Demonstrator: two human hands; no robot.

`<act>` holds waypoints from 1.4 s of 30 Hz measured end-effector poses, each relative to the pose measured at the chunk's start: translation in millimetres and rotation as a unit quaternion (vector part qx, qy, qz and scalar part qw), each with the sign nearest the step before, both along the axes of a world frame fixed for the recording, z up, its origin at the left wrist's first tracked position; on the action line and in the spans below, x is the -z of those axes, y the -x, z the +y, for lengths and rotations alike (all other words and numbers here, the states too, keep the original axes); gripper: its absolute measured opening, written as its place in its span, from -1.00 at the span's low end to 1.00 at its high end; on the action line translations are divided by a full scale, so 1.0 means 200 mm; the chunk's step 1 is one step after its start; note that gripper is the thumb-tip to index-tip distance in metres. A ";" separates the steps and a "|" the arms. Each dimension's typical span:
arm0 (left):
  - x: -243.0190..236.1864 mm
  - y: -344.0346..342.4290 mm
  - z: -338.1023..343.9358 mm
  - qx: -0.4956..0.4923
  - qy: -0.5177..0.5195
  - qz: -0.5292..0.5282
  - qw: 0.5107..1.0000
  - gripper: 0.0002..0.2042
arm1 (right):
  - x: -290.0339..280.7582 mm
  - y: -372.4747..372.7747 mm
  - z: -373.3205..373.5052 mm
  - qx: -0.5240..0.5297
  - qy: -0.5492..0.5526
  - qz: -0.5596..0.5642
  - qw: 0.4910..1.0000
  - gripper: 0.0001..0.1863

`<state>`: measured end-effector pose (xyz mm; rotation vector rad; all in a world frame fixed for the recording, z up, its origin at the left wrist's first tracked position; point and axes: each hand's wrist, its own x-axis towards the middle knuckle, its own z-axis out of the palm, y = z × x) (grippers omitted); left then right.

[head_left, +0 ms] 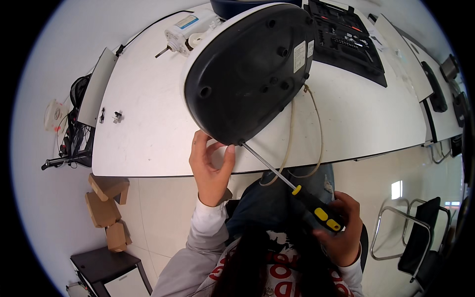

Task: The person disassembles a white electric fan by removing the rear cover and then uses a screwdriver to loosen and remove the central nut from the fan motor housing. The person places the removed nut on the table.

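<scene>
A round white appliance with a black underside (245, 69) is tipped up on the white table (148, 123), its base facing me. My left hand (210, 166) cups its lower rim, thumb and fingers apart around the edge. My right hand (341, 227) grips the black and yellow handle of a long screwdriver (297, 190). The metal shaft runs up and left, and its tip sits at a screw hole near the base's lower edge. A beige power cord (316, 133) loops down from the appliance over the table's front edge.
A black tool case with bits (346, 37) lies open at the back right. A white motor-like part (188, 29) lies at the back. Small screws (116, 116) rest at the table's left. Cardboard pieces (106, 208) lie on the floor; a chair (410, 232) stands right.
</scene>
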<state>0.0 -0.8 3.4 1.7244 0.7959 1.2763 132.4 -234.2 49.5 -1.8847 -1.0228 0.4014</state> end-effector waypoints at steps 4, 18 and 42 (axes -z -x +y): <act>0.00 0.00 0.00 -0.003 -0.002 0.000 1.000 -0.68 | 0.02 -0.02 0.00 -0.040 -0.010 -0.109 0.993 -0.41; 0.00 0.00 0.00 -0.001 -0.001 0.005 1.000 -0.67 | -0.02 -0.01 0.00 -0.042 -0.003 0.029 0.999 -0.50; 0.01 0.00 0.01 0.003 -0.001 -0.005 1.000 -0.65 | -0.04 -0.04 -0.03 -0.091 0.094 -0.114 0.985 -0.49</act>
